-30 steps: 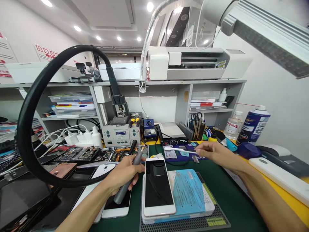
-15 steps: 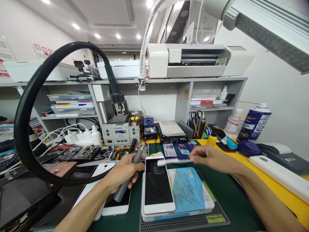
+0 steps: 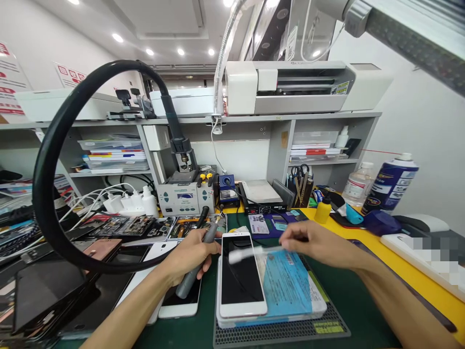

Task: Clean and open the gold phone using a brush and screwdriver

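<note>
My left hand [image 3: 194, 257] is closed round a grey pen-shaped tool [image 3: 189, 282] with a metal tip pointing up and away. Its fingertips are close to the left edge of a white phone [image 3: 241, 276], which lies screen up on a blue-and-white box [image 3: 290, 286]. In the fingers of my right hand [image 3: 303, 242] is a slim white brush-like stick [image 3: 241, 254], blurred by motion. Its wider head is over the upper part of the phone's dark screen. Whether it touches the glass I cannot tell.
A black hose [image 3: 39, 174] loops over the left side, from the hot-air station [image 3: 185, 198]. Phones and circuit boards [image 3: 125, 225] crowd the left. A yellow bottle [image 3: 322, 212] and spray can [image 3: 390, 184] stand at right. A lamp [image 3: 410, 43] hangs above.
The head of the white stick has moved down and slightly left across the phone screen, and the stick is more tilted. The view has shifted slightly.
</note>
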`<state>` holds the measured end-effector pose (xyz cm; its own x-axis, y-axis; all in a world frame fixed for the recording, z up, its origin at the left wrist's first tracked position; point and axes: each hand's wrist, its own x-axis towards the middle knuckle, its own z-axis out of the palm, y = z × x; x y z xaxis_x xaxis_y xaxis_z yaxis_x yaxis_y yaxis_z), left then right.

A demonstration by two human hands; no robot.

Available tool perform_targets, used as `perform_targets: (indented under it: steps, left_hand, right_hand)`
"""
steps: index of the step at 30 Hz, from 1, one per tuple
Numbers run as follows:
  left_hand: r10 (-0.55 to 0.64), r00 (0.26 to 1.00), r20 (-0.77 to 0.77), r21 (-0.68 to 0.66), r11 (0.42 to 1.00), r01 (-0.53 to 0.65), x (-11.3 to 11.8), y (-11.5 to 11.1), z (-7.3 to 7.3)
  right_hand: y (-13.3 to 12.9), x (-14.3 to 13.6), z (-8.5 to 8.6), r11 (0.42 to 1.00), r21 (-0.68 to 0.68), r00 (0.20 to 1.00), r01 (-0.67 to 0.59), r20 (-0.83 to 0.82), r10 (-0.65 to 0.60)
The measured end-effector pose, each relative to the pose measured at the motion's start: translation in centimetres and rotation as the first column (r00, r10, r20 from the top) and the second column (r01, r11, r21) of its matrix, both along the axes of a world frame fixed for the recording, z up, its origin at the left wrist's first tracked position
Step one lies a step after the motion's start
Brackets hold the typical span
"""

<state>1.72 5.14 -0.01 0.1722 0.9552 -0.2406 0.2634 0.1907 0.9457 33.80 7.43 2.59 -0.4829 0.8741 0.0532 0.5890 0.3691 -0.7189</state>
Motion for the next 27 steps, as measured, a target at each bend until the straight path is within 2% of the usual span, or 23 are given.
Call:
perform_targets:
  steps: [3,7,11,12,15,16,20,21,24,25,27]
  left_hand:
    - [0.003,1.0,-0.005,0.002,1.0,-0.003,0.0,0.0,0.0]
    - [0.002,1.0,0.002,-0.004,1.0,-0.002,-0.1,-0.1,0.0]
    - [0.013,1.0,0.012,-0.007,1.0,-0.013,-0.1,0.0,0.0]
    - [0.017,1.0,0.016,-0.011,1.0,-0.017,0.0,0.0,0.0]
    - [0.036,0.999,0.036,-0.022,0.999,-0.035,0.1,0.0,0.1]
    - [0.047,0.998,0.046,-0.021,0.999,-0.046,0.1,0.0,0.1]
    - [0.11,0.989,0.1,-0.03,0.994,-0.107,0.3,0.0,0.1]
    - [0.124,0.986,0.116,-0.04,0.992,-0.12,0.3,0.1,0.1]
    - [0.158,0.973,0.167,-0.083,0.986,-0.146,0.3,0.5,0.1]
    - [0.166,0.969,0.185,-0.097,0.984,-0.15,0.2,0.6,0.1]
    - [0.178,0.96,0.218,-0.124,0.98,-0.154,0.2,0.7,0.1]
  right_hand:
    - [0.1,-0.1,-0.1,0.986,0.093,0.991,0.135,-0.033,-0.132]
    - [0.1,-0.4,-0.3,0.999,0.024,0.999,0.025,0.024,-0.026]
    - [0.0,-0.8,-0.5,0.978,0.11,0.984,0.176,-0.006,-0.177]
    - [0.0,-0.8,-0.5,0.982,0.099,0.987,0.163,-0.008,-0.163]
    - [-0.3,-1.0,-0.4,1.0,0.008,1.0,0.004,0.027,-0.004]
    - [-0.3,-1.0,-0.4,1.0,0.007,0.999,-0.006,0.033,0.006]
    - [-0.2,-1.2,-0.5,0.977,0.123,0.985,0.172,-0.022,-0.171]
    - [-0.3,-1.2,-0.6,0.98,0.111,0.987,0.163,-0.02,-0.162]
    - [-0.3,-1.3,-0.6,1.0,0.011,0.999,0.013,0.033,-0.014]
    - [-0.3,-1.4,-0.7,1.0,0.008,0.999,0.003,0.039,-0.004]
    - [-0.3,-1.5,-0.7,0.995,0.065,0.996,0.081,0.017,-0.082]
